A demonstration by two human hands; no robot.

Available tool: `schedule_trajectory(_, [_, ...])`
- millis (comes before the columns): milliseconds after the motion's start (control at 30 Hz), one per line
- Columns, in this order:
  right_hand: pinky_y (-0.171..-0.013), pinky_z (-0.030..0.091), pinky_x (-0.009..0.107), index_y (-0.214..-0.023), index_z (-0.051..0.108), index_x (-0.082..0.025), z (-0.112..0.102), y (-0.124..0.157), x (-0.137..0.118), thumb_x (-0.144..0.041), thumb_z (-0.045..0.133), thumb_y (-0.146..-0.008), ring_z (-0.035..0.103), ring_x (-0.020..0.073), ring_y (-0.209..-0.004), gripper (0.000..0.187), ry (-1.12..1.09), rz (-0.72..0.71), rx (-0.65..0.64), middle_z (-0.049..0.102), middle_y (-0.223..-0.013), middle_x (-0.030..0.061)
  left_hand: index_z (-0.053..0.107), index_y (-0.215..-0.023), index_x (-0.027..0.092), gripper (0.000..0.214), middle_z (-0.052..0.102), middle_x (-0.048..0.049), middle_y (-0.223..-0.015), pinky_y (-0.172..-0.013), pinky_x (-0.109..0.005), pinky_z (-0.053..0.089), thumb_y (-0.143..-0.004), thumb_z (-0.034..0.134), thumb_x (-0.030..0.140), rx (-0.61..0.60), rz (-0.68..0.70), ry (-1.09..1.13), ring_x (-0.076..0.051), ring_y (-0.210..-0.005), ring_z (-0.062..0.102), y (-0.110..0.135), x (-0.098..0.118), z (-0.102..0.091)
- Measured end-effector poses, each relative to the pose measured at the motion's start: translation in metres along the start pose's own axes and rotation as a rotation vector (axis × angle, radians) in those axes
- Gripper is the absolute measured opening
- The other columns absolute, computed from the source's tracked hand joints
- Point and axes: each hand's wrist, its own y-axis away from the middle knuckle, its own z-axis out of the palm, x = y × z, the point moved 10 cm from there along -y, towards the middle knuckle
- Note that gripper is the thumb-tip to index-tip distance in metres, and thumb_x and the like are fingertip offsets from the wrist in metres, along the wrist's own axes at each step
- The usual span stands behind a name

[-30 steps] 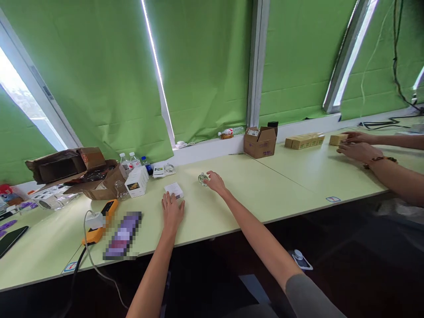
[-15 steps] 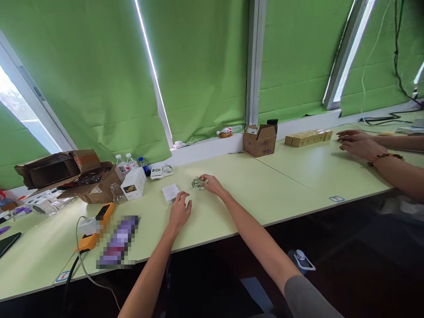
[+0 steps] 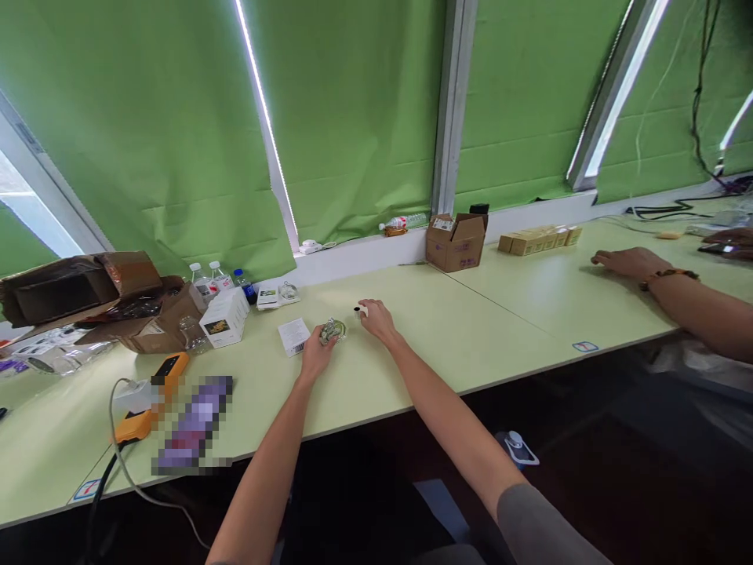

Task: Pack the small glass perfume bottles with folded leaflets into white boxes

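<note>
My left hand [image 3: 316, 355] is closed on the near-left edge of a clear, shiny round item [image 3: 333, 332] with a greenish tint; its exact kind I cannot make out. To its right, my right hand [image 3: 378, 320] pinches a small white piece with a black end [image 3: 357, 312], just above the table. A gap separates the two hands. Left of my left hand, a flat white box [image 3: 293, 337] with a barcode lies on the table [image 3: 376, 384].
White boxes [image 3: 226, 318], bottles [image 3: 244, 287] and an open carton [image 3: 158, 322] stand at left. Nearer are an orange device [image 3: 134, 426] and a blurred purple item [image 3: 197, 424]. A brown carton [image 3: 456, 242] and yellow boxes [image 3: 538, 239] stand farther right, near another person's hand [image 3: 627, 263].
My left hand has moved up and right and taken hold of the clear round item. My right hand has let go of that item and now holds the small white piece.
</note>
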Motion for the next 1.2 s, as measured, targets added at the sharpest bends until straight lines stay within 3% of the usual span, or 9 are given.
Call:
schedule_trajectory(133, [-0.095,0.041,0.032,-0.139,0.045,-0.018,0.016,-0.001,-0.008,-0.015,0.047,-0.089,0.042,0.0257,-0.127,0.05,0.078,-0.06,-0.088,0.057,-0.132,0.011,0.061,-0.109,0.017,0.041,0.067,-0.0046,-0.085,-0.062,-0.028,0.043,-0.078,0.062,0.042,-0.023,-0.039,0.057,-0.014,-0.059,0.054,0.003,-0.008,0.0])
schedule_trajectory(333, [-0.09,0.041,0.031,-0.115,0.065,-0.019,0.022,0.0,-0.016,-0.019,0.047,-0.091,0.052,0.0271,-0.116,0.029,0.194,-0.07,-0.155,0.067,-0.108,0.0143,0.062,-0.108,0.017,0.042,0.064,-0.0017,-0.078,-0.056,-0.025,0.039,-0.075,0.064,0.042,-0.027,-0.066,0.106,-0.011,-0.055,0.05,0.007,-0.008,-0.003])
schedule_trajectory(467, [-0.086,0.041,0.029,-0.109,0.068,-0.022,0.024,0.01,-0.025,-0.019,0.048,-0.09,0.057,0.0252,-0.109,0.029,0.208,-0.111,-0.186,0.068,-0.108,0.011,0.062,-0.105,0.016,0.04,0.065,-0.003,-0.08,-0.055,-0.025,0.039,-0.074,0.064,0.041,-0.026,-0.056,0.118,-0.012,-0.056,0.052,0.01,-0.003,-0.005])
schedule_trajectory(633, [-0.083,0.041,0.027,-0.124,0.059,-0.02,0.029,0.023,-0.028,-0.014,0.052,-0.085,0.059,0.0226,-0.107,0.041,0.209,-0.147,-0.268,0.066,-0.116,0.0108,0.063,-0.104,0.015,0.04,0.065,-0.003,-0.079,-0.055,-0.024,0.04,-0.073,0.065,0.041,-0.026,-0.06,0.134,-0.012,-0.055,0.052,0.012,-0.001,-0.007])
schedule_trajectory(867, [-0.085,0.041,0.026,-0.099,0.071,-0.019,0.028,0.03,-0.033,-0.009,0.053,-0.079,0.057,0.023,-0.109,0.029,0.202,-0.212,-0.295,0.066,-0.111,0.0101,0.062,-0.105,0.015,0.04,0.065,-0.0025,-0.076,-0.055,-0.025,0.04,-0.074,0.064,0.041,-0.029,-0.051,0.115,-0.012,-0.054,0.053,0.013,-0.001,-0.007])
schedule_trajectory(1067, [-0.088,0.042,0.025,-0.126,0.06,-0.018,0.032,0.03,-0.038,-0.007,0.055,-0.078,0.058,0.0214,-0.11,0.05,0.11,-0.223,-0.309,0.065,-0.117,0.01,0.062,-0.106,0.016,0.041,0.067,-0.0035,-0.081,-0.059,-0.027,0.042,-0.074,0.065,0.041,-0.03,-0.058,0.111,-0.013,-0.057,0.055,0.014,0.0,-0.008])
schedule_trajectory(1200, [-0.081,0.043,0.024,-0.122,0.062,-0.018,0.029,0.027,-0.036,-0.012,0.059,-0.079,0.063,0.0195,-0.098,0.044,0.042,-0.169,-0.307,0.07,-0.104,0.0071,0.056,-0.114,0.016,0.047,0.066,-0.0039,-0.085,-0.058,-0.026,0.043,-0.074,0.066,0.04,-0.016,-0.081,0.142,-0.012,-0.057,0.055,0.014,-0.004,-0.008])
